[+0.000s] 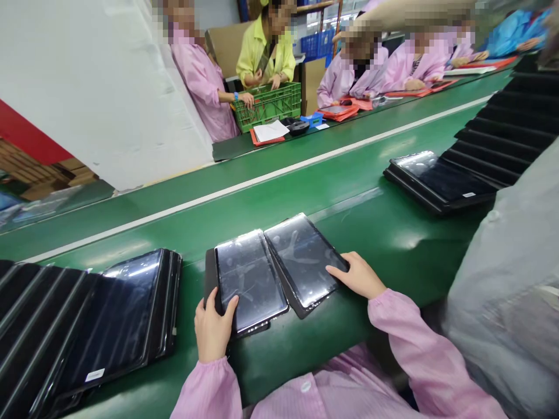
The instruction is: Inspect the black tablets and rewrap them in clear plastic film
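Note:
Two dark, glossy tablet screens lie side by side in front of me, each over a black backing sheet, their surfaces smudged and reflecting light. My left hand [215, 323] grips the lower left edge of the left tablet screen [251, 282], thumb on its face and fingers along the side. The right tablet screen [301, 262] is turned at an angle, its lower part close against the left one. At its right edge, my right hand [360, 276] holds it with the thumb on top; the fingers beneath are partly hidden.
Overlapping black screens [117, 314] are fanned out at the left, and another fanned stack [445, 177] lies at the right. A white line [262, 174] runs along the green belt [349, 169]. Co-workers and a green crate [271, 105] are across it; a grey-clad person [502, 291] sits close at right.

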A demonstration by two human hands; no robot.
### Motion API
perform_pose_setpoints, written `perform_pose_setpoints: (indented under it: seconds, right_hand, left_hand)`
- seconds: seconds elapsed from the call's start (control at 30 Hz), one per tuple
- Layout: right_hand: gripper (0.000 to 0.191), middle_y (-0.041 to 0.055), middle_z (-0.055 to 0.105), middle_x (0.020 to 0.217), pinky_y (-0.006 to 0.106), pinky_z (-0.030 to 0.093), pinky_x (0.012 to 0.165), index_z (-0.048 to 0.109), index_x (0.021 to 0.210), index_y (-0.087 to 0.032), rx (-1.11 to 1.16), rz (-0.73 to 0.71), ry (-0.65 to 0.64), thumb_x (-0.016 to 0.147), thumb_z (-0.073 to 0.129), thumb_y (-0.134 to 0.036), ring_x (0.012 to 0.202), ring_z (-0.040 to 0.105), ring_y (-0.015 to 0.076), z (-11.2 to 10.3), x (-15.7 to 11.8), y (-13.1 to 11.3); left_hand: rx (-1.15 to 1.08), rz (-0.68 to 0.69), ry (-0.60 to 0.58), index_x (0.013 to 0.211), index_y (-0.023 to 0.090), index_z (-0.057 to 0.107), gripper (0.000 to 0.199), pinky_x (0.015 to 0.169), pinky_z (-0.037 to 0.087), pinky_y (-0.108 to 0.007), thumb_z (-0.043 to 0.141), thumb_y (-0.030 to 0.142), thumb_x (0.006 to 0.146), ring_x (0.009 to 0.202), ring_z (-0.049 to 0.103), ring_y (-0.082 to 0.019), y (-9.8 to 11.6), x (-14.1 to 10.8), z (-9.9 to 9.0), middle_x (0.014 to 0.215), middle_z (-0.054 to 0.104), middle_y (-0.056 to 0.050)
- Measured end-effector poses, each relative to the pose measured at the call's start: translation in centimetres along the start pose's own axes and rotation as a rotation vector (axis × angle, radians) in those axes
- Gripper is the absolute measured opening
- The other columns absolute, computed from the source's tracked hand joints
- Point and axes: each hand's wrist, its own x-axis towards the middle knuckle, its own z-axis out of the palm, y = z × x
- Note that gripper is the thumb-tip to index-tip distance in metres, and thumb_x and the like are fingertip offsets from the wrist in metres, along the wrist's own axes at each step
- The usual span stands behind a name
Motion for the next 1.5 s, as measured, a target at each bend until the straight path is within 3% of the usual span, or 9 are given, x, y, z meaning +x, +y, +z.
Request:
perform_pose_setpoints:
  seconds: [0.33,0.5,0.7,0.8,0.87,1.03,1.07,1.23,1.5]
  right_hand:
    - [0.036,0.0089,0.070,0.104,0.043,0.047,0.093,0.058,0.097,-0.020,0.092,0.031,-0.169,0.069,0.079,-0.031,0.101,0.066,0.0293,3.6,-1.4,-1.0]
    - [0.040,0.0049,0.070,0.108,0.038,0.049,0.097,0.057,0.103,-0.022,0.318,0.038,-0.243,0.069,0.076,-0.032,0.106,0.065,0.0243,3.7,-2.4,-1.4]
    - [0.048,0.0045,0.071,0.094,0.036,0.057,0.077,0.059,0.103,-0.020,0.538,0.113,-0.246,0.064,0.079,-0.040,0.086,0.069,0.0235,2.8,-2.8,-1.1]
    - [0.050,0.0044,0.071,0.098,0.034,0.057,0.075,0.059,0.103,-0.021,0.588,0.118,-0.173,0.063,0.082,-0.040,0.087,0.070,0.0228,1.4,-2.7,-1.0]
    - [0.050,0.0048,0.072,0.101,0.033,0.057,0.074,0.059,0.104,-0.022,0.600,0.108,-0.136,0.065,0.082,-0.044,0.089,0.070,0.0236,0.3,-2.7,-1.5]
    - [0.055,0.0070,0.070,0.118,0.037,0.056,0.089,0.060,0.114,-0.023,0.572,0.000,-0.103,0.070,0.081,-0.050,0.108,0.067,0.0285,-1.3,-3.0,-3.7]
    - [0.056,0.0072,0.069,0.122,0.038,0.053,0.097,0.061,0.116,-0.023,0.526,-0.057,-0.090,0.071,0.080,-0.048,0.116,0.063,0.0292,-1.4,-3.1,-4.1]
    - [0.057,0.0088,0.062,0.138,0.043,0.042,0.114,0.058,0.131,-0.022,0.228,-0.290,-0.040,0.080,0.073,-0.043,0.135,0.050,0.0316,-1.2,-3.6,-4.5]
    - [0.071,0.0086,0.054,0.147,0.051,0.027,0.122,0.056,0.139,-0.021,0.285,-0.271,-0.102,0.074,0.079,-0.036,0.141,0.043,0.0328,0.2,-3.2,-4.3]
  left_hand:
    - [-0.284,-0.027,0.073,0.142,0.021,0.050,0.068,0.114,0.039,-0.047,0.057,0.055,0.083,0.134,0.051,-0.033,-2.3,0.2,-0.1,0.143,0.055,-0.015]
    - [-0.298,-0.017,0.093,0.143,0.019,0.049,0.067,0.116,0.036,-0.046,0.055,0.053,0.085,0.137,0.048,-0.032,-2.2,0.0,0.3,0.146,0.053,-0.015]
    - [-0.241,-0.029,0.059,0.143,0.016,0.047,0.069,0.118,0.034,-0.050,0.052,0.054,0.086,0.140,0.044,-0.034,-1.7,-0.2,-0.5,0.148,0.050,-0.017]
    - [-0.179,0.046,0.143,0.145,0.014,0.045,0.071,0.122,0.024,-0.051,0.050,0.055,0.087,0.147,0.033,-0.035,0.1,-1.2,-1.0,0.155,0.040,-0.019]
    - [-0.326,0.133,0.126,0.144,0.017,0.045,0.070,0.123,0.024,-0.048,0.054,0.054,0.086,0.147,0.034,-0.033,2.3,-2.1,-1.0,0.157,0.039,-0.015]
    - [-1.088,-0.019,-0.643,0.140,0.018,0.050,0.075,0.111,0.045,-0.045,0.067,0.057,0.078,0.132,0.054,-0.031,9.8,-3.3,0.2,0.145,0.055,-0.014]
    - [-1.186,-0.083,-0.708,0.133,0.015,0.056,0.071,0.107,0.049,-0.045,0.068,0.057,0.077,0.127,0.059,-0.033,11.1,-3.3,0.5,0.139,0.060,-0.016]
    - [-1.392,-0.183,-0.501,0.109,0.015,0.065,0.052,0.095,0.056,-0.038,0.080,0.049,0.072,0.105,0.070,-0.027,14.5,-3.6,2.1,0.108,0.074,-0.009]
    - [-1.152,-0.099,-0.391,0.119,0.015,0.062,0.049,0.099,0.055,-0.039,0.073,0.041,0.079,0.110,0.069,-0.028,14.2,-3.6,3.4,0.116,0.073,-0.012]
